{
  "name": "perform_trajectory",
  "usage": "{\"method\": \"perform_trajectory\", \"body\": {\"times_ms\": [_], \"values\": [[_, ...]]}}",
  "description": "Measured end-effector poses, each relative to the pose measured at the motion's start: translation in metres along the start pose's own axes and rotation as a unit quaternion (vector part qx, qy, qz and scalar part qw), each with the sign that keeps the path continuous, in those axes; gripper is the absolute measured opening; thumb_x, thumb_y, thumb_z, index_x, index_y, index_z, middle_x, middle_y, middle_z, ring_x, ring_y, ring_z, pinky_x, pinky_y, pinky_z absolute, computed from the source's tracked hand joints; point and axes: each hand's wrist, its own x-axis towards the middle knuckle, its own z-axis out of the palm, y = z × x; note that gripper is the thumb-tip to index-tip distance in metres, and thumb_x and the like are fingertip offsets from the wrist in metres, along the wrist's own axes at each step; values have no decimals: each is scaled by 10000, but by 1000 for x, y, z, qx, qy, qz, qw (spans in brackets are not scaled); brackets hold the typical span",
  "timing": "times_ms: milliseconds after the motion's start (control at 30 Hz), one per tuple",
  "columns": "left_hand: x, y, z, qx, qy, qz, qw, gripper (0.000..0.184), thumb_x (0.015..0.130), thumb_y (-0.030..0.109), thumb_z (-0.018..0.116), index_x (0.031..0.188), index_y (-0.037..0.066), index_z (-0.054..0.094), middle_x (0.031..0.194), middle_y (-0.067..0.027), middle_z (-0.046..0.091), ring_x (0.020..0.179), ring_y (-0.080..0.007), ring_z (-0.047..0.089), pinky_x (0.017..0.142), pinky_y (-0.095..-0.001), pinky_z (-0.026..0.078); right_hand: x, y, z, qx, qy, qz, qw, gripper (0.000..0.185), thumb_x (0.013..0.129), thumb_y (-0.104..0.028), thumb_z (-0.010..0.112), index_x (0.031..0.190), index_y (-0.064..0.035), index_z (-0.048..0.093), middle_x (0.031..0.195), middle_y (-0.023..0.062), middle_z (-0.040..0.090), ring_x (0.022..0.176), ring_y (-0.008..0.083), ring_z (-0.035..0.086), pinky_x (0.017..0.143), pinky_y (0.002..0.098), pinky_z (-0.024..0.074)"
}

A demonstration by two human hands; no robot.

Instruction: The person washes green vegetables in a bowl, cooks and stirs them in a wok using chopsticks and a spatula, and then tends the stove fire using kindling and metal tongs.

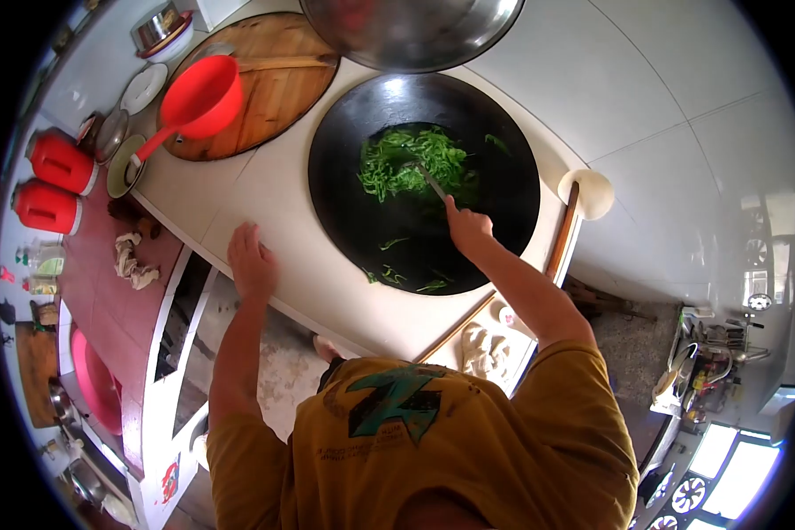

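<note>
A large black wok (344,203) is set into the pale counter, with a heap of chopped leafy greens (415,163) in its middle. A few loose pieces cling to its near wall. My right hand (470,230) is closed around the handle of a cooking spatula (435,184), held over the wok; the greens hide the spatula's head. My left hand (253,262) lies on the front edge of the counter (274,208), left of the wok, fingers stretched out and holding nothing.
Behind the wok leans a big metal lid (415,31). A red dipper (205,99) rests on the round wooden board (283,97) at back left. Two red thermoses (49,208) stand farther left. Cloths (486,349) lie near my right elbow.
</note>
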Motion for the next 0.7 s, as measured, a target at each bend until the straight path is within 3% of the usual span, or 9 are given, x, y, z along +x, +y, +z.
{"method": "perform_trajectory", "body": {"times_ms": [133, 233, 367, 467, 600, 700], "values": [[0, 0, -2, -4, -14, 2, 1000, 446, 771, 49, 546, 1214, 63, 500, 1302, -163, 465, 1233, -350, 407, 1044, -461, 308, -28, 18, 8, 24, 15, -8, 1000, 572, 893, -116, 456, 1440, -111, 289, 912, 124, 646, 744, 254, 671, 586, 372, 522], [-1, -2, -2, -1, -7, 3, 1000, 440, 775, 52, 548, 1212, 63, 500, 1296, -165, 466, 1229, -351, 409, 1042, -461, 309, -66, 31, -13, 15, -40, -21, 999, 580, 889, -118, 462, 1441, -117, 286, 939, 129, 640, 746, 260, 669, 576, 375, 522], [0, -2, -2, 6, -5, 9, 1000, 437, 779, 59, 545, 1213, 59, 495, 1288, -167, 467, 1221, -354, 415, 1036, -463, 317, -90, 15, -26, -38, -108, -42, 993, 608, 884, -115, 471, 1454, -96, 259, 932, 123, 643, 739, 244, 671, 549, 379, 514], [-4, -2, -4, 7, -1, 23, 1000, 438, 780, 64, 542, 1215, 56, 490, 1284, -168, 467, 1216, -357, 419, 1031, -465, 323, -73, -3, -19, -17, -98, -29, 995, 623, 881, -120, 480, 1456, -72, 246, 908, 114, 650, 726, 236, 671, 527, 368, 505], [-1, -5, 0, 6, -5, 20, 1000, 444, 775, 65, 544, 1215, 54, 485, 1282, -168, 467, 1214, -360, 420, 1027, -470, 324, -86, -2, -39, -1, -107, -10, 994, 607, 882, -121, 488, 1444, -55, 266, 885, 92, 660, 714, 236, 672, 535, 373, 510], [-1, -5, 1, 2, 1, 18, 1000, 446, 769, 63, 549, 1210, 53, 486, 1282, -167, 468, 1215, -361, 420, 1027, -473, 323, -110, 5, -55, 5, -135, -25, 991, 602, 865, -113, 497, 1429, -58, 294, 910, 121, 652, 811, 257, 668, 620, 376, 519]]}}
